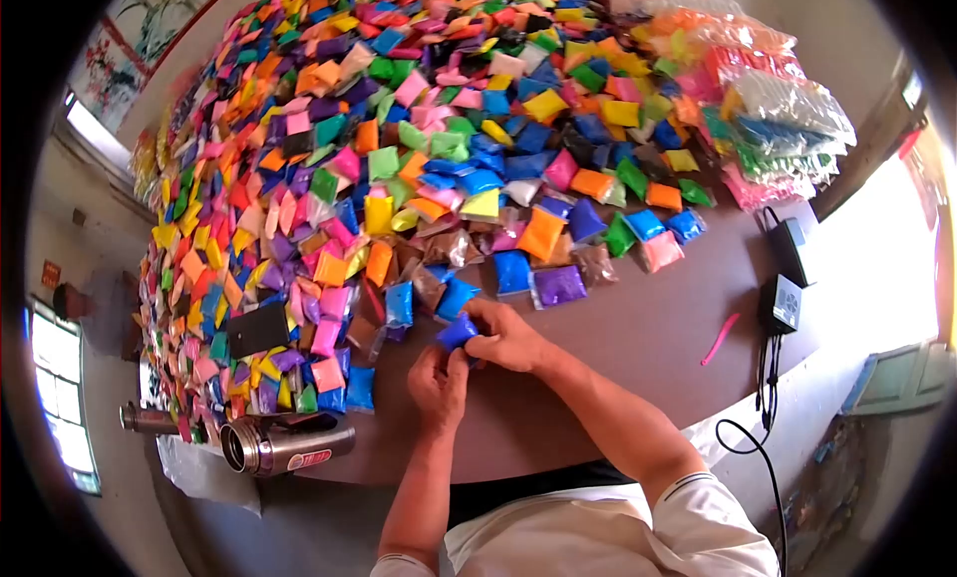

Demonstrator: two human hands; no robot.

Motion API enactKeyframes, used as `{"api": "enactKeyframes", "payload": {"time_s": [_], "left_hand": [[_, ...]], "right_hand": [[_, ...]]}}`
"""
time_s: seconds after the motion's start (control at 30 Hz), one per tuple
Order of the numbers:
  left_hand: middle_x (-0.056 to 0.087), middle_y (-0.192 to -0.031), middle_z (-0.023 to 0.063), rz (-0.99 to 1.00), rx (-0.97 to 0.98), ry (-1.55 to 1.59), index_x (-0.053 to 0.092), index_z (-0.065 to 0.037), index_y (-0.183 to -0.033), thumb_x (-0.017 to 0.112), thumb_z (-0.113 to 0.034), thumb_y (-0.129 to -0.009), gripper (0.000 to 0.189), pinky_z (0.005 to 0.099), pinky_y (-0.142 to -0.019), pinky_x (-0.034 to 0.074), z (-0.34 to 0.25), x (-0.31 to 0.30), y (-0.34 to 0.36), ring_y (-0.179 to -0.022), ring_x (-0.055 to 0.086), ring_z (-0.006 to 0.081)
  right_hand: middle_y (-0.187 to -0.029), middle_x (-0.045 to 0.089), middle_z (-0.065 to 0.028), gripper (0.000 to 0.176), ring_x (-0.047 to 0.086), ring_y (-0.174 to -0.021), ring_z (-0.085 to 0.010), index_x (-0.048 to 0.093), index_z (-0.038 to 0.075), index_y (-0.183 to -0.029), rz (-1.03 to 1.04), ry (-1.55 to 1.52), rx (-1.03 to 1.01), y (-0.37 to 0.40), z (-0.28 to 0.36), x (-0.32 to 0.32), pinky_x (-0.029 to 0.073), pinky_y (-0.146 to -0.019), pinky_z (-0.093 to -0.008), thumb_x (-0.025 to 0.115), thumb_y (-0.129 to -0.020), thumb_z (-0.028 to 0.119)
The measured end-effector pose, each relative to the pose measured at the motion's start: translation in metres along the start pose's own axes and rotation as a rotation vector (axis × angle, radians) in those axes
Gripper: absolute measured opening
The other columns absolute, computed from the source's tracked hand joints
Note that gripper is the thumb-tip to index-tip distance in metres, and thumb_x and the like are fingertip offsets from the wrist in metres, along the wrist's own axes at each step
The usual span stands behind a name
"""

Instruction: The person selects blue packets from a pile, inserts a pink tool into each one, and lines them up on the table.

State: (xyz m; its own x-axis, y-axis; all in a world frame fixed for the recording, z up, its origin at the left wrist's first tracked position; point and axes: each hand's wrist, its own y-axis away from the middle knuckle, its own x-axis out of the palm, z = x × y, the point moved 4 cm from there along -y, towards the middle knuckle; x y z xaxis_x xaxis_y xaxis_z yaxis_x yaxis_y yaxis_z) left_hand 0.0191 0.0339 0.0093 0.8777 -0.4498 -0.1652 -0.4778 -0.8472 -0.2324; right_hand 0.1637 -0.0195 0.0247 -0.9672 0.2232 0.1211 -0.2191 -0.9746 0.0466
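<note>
A small dark blue packet (458, 332) is held between both hands above the front part of the brown table. My left hand (437, 383) grips it from below, thumb and fingers closed at its lower edge. My right hand (506, 336) pinches its right side. Just beyond the hands lie a lighter blue packet (456, 298), a purple packet (559, 286) and another blue packet (512, 273). They sit at the near edge of a large heap of small coloured packets (429, 144).
A steel flask (289, 444) lies on its side at the front left, near a black flat object (258, 330). Stacked clear bags (788, 114) stand at the back right. Black adapters (780, 304) with cables and a pink strip (720, 340) are at the right.
</note>
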Motion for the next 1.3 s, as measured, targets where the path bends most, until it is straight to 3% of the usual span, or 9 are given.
{"api": "enactKeyframes", "payload": {"time_s": [0.2, 0.37, 0.47, 0.53, 0.67, 0.7, 0.73, 0.83, 1.3], "left_hand": [[0.050, -0.067, 0.0019, 0.150, 0.034, -0.132, 0.063, -0.003, -0.081, 0.067, -0.029, -0.086, 0.027, 0.0248, -0.051, 0.035, -0.009, -0.010, -0.004, -0.058, 0.047, 0.0094], [0.052, -0.066, 0.0061, 0.154, 0.021, -0.194, 0.061, -0.003, -0.077, 0.065, -0.029, -0.087, 0.029, 0.0293, -0.050, 0.038, -0.019, -0.006, -0.003, -0.057, 0.051, 0.0147], [0.053, -0.065, 0.0077, 0.117, 0.010, -0.201, 0.060, -0.002, -0.076, 0.065, -0.029, -0.089, 0.030, 0.0321, -0.051, 0.040, -0.015, -0.005, -0.001, -0.056, 0.052, 0.0184], [0.060, -0.074, 0.0062, 0.202, 0.055, -0.280, 0.066, 0.001, -0.094, 0.063, -0.028, -0.092, 0.029, 0.0275, -0.055, 0.042, -0.015, -0.003, -0.002, -0.063, 0.054, 0.0115], [0.061, -0.072, 0.0091, 0.200, 0.073, -0.313, 0.066, 0.001, -0.095, 0.064, -0.028, -0.091, 0.030, 0.0302, -0.057, 0.045, -0.022, -0.001, -0.003, -0.063, 0.058, 0.0161], [0.057, -0.068, 0.0087, 0.162, 0.090, -0.289, 0.063, -0.001, -0.085, 0.065, -0.029, -0.090, 0.029, 0.0325, -0.054, 0.044, -0.022, 0.000, -0.003, -0.059, 0.056, 0.0196], [0.053, -0.063, 0.0084, 0.126, 0.107, -0.266, 0.060, -0.003, -0.075, 0.067, -0.029, -0.089, 0.031, 0.0348, -0.051, 0.042, -0.022, 0.000, -0.003, -0.055, 0.054, 0.0231], [0.061, -0.073, 0.0109, 0.208, 0.061, -0.357, 0.067, -0.001, -0.092, 0.066, -0.030, -0.089, 0.029, 0.0324, -0.057, 0.046, -0.022, -0.003, -0.003, -0.063, 0.060, 0.0190], [0.060, -0.068, 0.0128, 0.163, 0.104, -0.462, 0.059, -0.002, -0.078, 0.057, -0.034, -0.096, 0.037, 0.0402, -0.058, 0.046, -0.017, 0.000, 0.000, -0.064, 0.061, 0.0311]], "right_hand": [[-0.080, 0.056, 0.0042, 0.016, 0.053, -0.077, -0.0065, 0.060, 0.006, -0.091, 0.059, -0.301, -0.019, -0.008, -0.008, 0.004, 0.043, -0.071, -0.0231, 0.066, -0.076, 0.005], [-0.085, 0.059, 0.0027, 0.018, 0.055, -0.081, -0.0073, 0.061, 0.005, -0.094, 0.151, -0.262, 0.029, -0.008, -0.001, 0.004, 0.044, -0.073, -0.0241, 0.069, -0.078, 0.008], [-0.090, 0.061, 0.0007, 0.027, 0.056, -0.083, -0.0081, 0.063, 0.003, -0.101, 0.084, -0.326, 0.005, -0.009, -0.003, 0.005, 0.048, -0.075, -0.0253, 0.074, -0.086, 0.023], [-0.090, 0.062, 0.0005, 0.029, 0.057, -0.083, -0.0081, 0.063, 0.002, -0.103, 0.116, -0.245, 0.038, -0.009, -0.003, 0.005, 0.048, -0.074, -0.0253, 0.074, -0.087, 0.024], [-0.092, 0.064, 0.0000, 0.031, 0.058, -0.084, -0.0084, 0.063, 0.001, -0.108, 0.157, -0.119, 0.062, -0.011, -0.007, 0.003, 0.049, -0.072, -0.0256, 0.073, -0.089, 0.024], [-0.094, 0.065, -0.0001, 0.033, 0.059, -0.085, -0.0086, 0.064, 0.001, -0.110, 0.158, -0.104, 0.088, -0.010, -0.007, 0.002, 0.049, -0.074, -0.0253, 0.073, -0.089, 0.024], [-0.094, 0.065, -0.0001, 0.033, 0.059, -0.085, -0.0086, 0.064, 0.001, -0.110, 0.156, -0.104, 0.088, -0.010, -0.008, 0.002, 0.049, -0.074, -0.0253, 0.073, -0.089, 0.024], [-0.094, 0.065, 0.0003, 0.029, 0.058, -0.085, -0.0082, 0.064, 0.002, -0.109, 0.152, -0.072, 0.060, -0.012, -0.009, 0.003, 0.049, -0.074, -0.0254, 0.072, -0.090, 0.022], [-0.085, 0.063, 0.0031, 0.021, 0.054, -0.077, -0.0058, 0.066, 0.004, -0.096, 0.017, -0.193, 0.040, -0.017, -0.019, -0.004, 0.044, -0.068, -0.0232, 0.061, -0.092, 0.024]]}}
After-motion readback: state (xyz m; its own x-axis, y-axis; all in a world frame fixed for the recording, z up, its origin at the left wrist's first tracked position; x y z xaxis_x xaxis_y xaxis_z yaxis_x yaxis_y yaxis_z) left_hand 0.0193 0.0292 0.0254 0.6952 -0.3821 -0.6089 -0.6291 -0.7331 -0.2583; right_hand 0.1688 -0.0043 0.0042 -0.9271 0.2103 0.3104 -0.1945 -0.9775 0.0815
